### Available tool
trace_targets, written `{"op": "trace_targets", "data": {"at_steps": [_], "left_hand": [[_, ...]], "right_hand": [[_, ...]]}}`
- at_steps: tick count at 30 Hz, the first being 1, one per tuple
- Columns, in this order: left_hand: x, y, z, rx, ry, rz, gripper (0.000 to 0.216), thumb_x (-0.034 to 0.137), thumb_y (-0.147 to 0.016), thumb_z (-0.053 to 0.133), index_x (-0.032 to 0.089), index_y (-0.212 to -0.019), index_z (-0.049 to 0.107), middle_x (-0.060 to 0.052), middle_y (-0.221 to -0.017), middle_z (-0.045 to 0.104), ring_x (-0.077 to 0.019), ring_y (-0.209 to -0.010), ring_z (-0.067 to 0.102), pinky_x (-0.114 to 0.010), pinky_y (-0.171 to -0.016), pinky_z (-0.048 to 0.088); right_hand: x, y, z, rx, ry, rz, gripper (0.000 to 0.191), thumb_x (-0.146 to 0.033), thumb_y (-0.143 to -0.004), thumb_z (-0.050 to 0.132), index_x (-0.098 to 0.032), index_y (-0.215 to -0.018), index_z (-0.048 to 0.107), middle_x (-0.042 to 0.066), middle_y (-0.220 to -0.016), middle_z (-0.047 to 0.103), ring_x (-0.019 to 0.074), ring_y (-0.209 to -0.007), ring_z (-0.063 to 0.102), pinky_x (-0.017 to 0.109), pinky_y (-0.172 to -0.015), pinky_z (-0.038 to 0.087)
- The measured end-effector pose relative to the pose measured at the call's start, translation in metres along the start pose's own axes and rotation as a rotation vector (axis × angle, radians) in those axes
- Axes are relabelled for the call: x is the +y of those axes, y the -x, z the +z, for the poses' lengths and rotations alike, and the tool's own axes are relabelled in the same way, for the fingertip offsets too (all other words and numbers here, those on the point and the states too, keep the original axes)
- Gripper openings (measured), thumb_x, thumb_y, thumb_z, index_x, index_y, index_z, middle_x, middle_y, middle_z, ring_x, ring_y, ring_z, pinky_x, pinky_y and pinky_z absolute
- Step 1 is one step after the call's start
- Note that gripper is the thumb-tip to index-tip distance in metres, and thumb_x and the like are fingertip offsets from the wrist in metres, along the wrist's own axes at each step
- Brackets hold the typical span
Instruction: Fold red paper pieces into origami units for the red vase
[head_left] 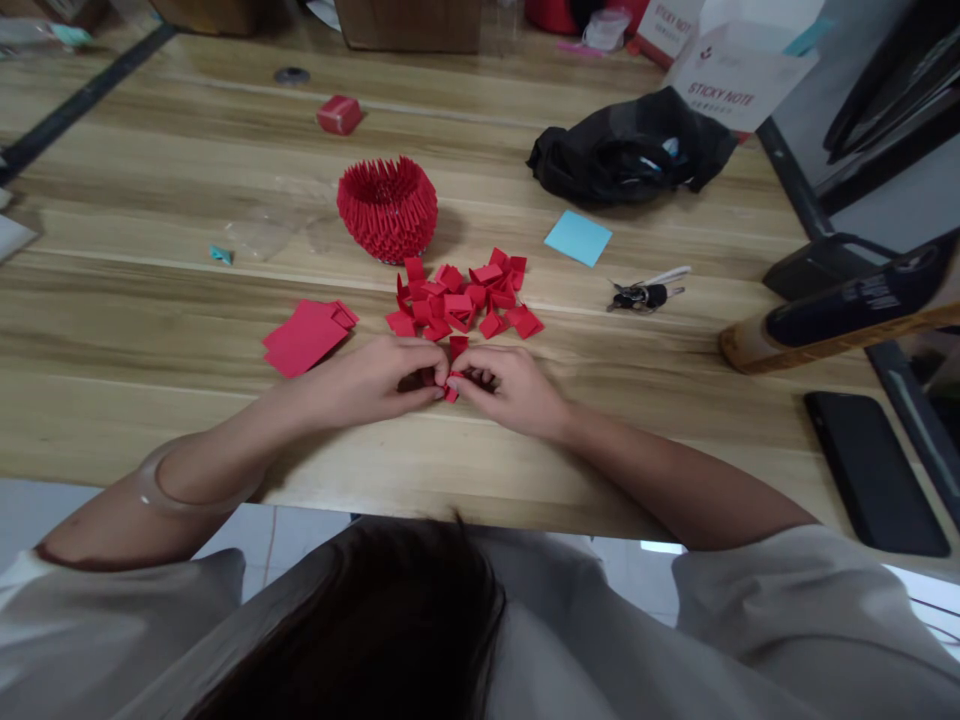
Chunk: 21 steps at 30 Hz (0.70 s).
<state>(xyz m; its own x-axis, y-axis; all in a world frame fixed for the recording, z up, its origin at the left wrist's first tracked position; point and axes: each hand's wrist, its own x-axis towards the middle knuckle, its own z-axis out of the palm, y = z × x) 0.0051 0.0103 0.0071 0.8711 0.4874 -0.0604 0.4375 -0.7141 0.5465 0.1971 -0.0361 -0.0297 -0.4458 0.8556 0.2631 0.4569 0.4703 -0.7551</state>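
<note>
Both hands meet on the near side of the red modular origami bowl [388,208], fingertips touching. The left hand [375,383] and right hand [516,392] each have their grip pinched on one small red paper piece [452,392], held between them low over the worktop [675,420]. The pile of folded red units [461,300] lies between bowl and hands, equally near both. The flat red paper squares [306,338] sit nearer the left.
</note>
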Motion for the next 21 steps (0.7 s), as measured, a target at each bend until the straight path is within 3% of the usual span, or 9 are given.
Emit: {"op": "trace_targets", "data": {"at_steps": [21], "left_hand": [[-0.0006, 0.0009, 0.0004, -0.006, -0.015, -0.008, 0.01, 0.022, -0.085, 0.05, 0.016, -0.082, 0.058, -0.002, -0.075, 0.058, -0.0122, -0.062, 0.053, -0.022, -0.059, 0.037]], "right_hand": [[0.0006, 0.0006, 0.0001, -0.015, 0.011, 0.01, 0.011, -0.016, -0.083, 0.052, -0.015, -0.075, 0.059, 0.0, -0.069, 0.059, 0.0097, -0.061, 0.048, 0.022, -0.06, 0.036]]}}
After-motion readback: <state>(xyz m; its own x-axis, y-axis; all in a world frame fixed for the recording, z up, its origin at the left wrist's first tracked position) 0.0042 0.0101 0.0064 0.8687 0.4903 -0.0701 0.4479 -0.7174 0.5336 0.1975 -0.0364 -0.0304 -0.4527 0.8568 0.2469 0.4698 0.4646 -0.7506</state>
